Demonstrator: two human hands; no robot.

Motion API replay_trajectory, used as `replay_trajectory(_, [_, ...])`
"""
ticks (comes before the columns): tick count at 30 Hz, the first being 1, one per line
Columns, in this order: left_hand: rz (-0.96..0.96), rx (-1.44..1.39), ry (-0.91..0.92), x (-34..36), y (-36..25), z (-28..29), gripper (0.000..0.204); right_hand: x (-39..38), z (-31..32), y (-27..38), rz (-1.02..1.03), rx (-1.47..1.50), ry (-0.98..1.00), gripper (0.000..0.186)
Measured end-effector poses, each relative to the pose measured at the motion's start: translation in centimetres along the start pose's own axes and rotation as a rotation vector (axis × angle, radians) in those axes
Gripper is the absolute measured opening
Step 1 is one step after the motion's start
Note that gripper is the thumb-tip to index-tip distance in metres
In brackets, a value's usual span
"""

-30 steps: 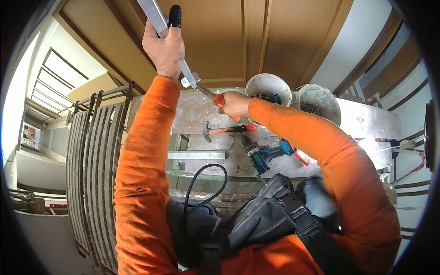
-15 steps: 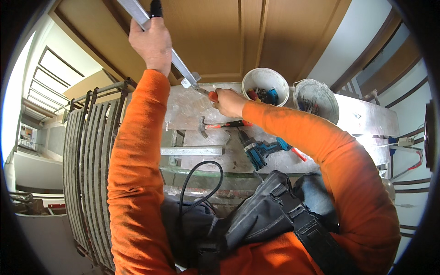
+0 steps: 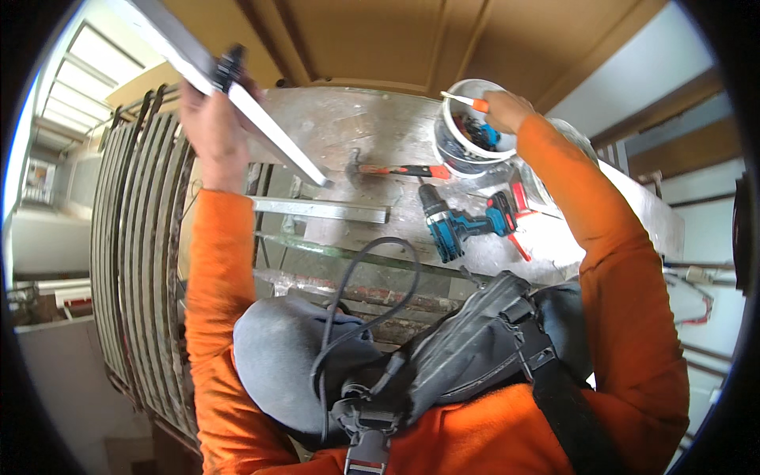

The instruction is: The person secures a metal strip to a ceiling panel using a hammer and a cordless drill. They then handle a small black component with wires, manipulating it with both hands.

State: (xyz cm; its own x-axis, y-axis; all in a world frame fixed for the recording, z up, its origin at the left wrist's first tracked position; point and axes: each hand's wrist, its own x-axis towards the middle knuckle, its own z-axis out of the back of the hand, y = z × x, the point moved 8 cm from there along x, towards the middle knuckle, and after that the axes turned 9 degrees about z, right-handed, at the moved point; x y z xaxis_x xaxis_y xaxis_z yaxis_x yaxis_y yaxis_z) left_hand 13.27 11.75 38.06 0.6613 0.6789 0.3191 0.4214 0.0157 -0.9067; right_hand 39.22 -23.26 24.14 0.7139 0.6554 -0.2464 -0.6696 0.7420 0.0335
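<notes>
A: L hand (image 3: 214,131)?
B: Blurred, but fingers wrapped round metal rail (image 3: 273,136), black cover on one digit. Rail slants from upper L down to R, lower end over bench (image 3: 309,119); can't tell if touching.
A: R hand (image 3: 507,111)?
B: Fingers curled round orange-handled tool (image 3: 479,104), pale tip pointing L, over white bucket (image 3: 448,149).
A: Bucket contents?
B: Blue item + mixed bits, too small to ID.
A: Rest of bench?
B: Hammer (image 3: 404,170) w/ red/black handle, head to L, handle end nr bucket. Blue/black drill (image 3: 450,226) below it, nearer wearer. 2nd rail (image 3: 328,210) lies L of drill, approx. crosswise.
</notes>
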Motion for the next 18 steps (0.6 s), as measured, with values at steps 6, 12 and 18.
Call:
replay_trajectory(6, [0.472, 0.028, -0.409, -9.7, 7.7, 10.1, 0.031, 3.6, -4.2, -5.4, 0.167, 0.001, 0.025, 0.038])
replay_trajectory(12, [0.596, -0.254, -0.837, -19.0, 14.4, 15.6, 0.028, 4.1, -3.6, -8.1, 0.104, -0.194, 0.270, 0.033])
replay_trajectory(18, [0.726, -0.287, -1.097, -26.2, 21.3, 18.4, 0.022, 2.6, -6.6, -3.3, 0.169, -0.159, 0.087, 0.037])
